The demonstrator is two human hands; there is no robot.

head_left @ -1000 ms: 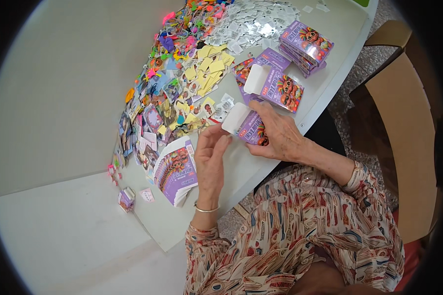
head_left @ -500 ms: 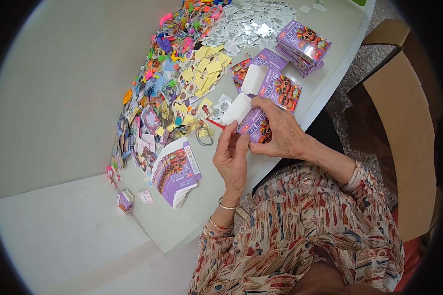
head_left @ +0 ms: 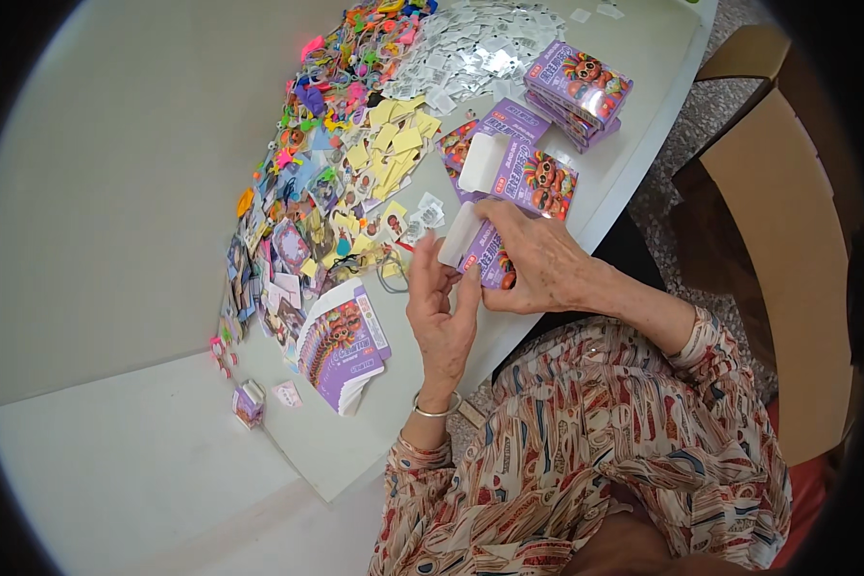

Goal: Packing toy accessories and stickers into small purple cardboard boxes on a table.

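A small purple cardboard box (head_left: 483,261) with a cartoon picture is gripped by my right hand (head_left: 547,259), thumb and fingers around its right part. Its white end flap (head_left: 461,233) stands out on the left. My left hand (head_left: 442,322), with a bracelet at the wrist, is at that end. Its fingers are apart, the thumb tip by the lower edge and the other fingers beside the flap. Just beyond lies another purple box (head_left: 540,182) with its white flap open. What is inside the held box is hidden.
Stacked purple boxes (head_left: 576,86) stand at the far right. Fanned flat cartons (head_left: 344,346) lie at left. Piles of yellow cards (head_left: 394,134), colourful trinkets (head_left: 336,96) and clear packets (head_left: 480,48) cover the far table. A brown carton (head_left: 787,230) stands at right.
My left fingers have loosened from the box end and spread beside the flap. The flap looks narrower and more tilted. My right hand keeps its grip, and the view has shifted slightly.
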